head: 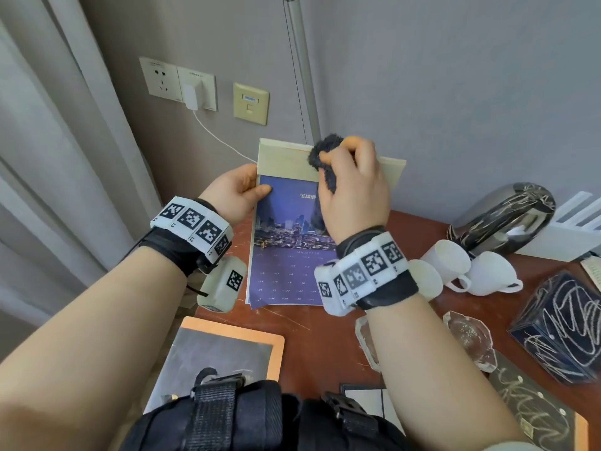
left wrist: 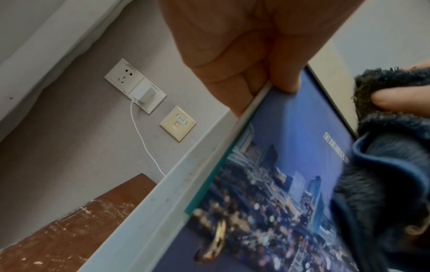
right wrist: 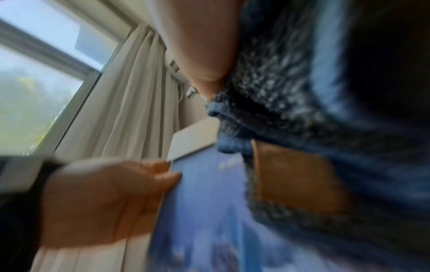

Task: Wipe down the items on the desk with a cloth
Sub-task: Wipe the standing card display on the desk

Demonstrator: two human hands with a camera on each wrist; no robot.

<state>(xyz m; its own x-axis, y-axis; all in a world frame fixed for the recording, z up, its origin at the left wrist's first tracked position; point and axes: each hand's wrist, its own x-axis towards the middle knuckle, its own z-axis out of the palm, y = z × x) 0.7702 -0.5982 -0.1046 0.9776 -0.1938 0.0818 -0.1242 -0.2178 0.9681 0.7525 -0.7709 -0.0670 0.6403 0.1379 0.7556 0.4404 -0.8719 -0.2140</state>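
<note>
A desk calendar (head: 286, 229) with a blue city picture and a pale top strip stands tilted on the red-brown desk (head: 312, 336). My left hand (head: 239, 193) grips its left edge, thumb on the front, fingers behind; the left wrist view shows this calendar (left wrist: 274, 184) and the thumb close up. My right hand (head: 353, 187) holds a bunched dark blue cloth (head: 325, 151) against the calendar's upper right part. The right wrist view is blurred, with the cloth (right wrist: 291, 110) filling its right side and the left hand (right wrist: 111, 195) at the lower left.
White cups (head: 468, 271) lie on their sides right of the calendar. A glossy black marbled object (head: 504, 219), a dark patterned box (head: 559, 323) and a glass ashtray (head: 468, 336) stand further right. A framed slate board (head: 221, 356) lies near the front edge. Wall sockets (head: 182, 83) with a charger cable hang at the left.
</note>
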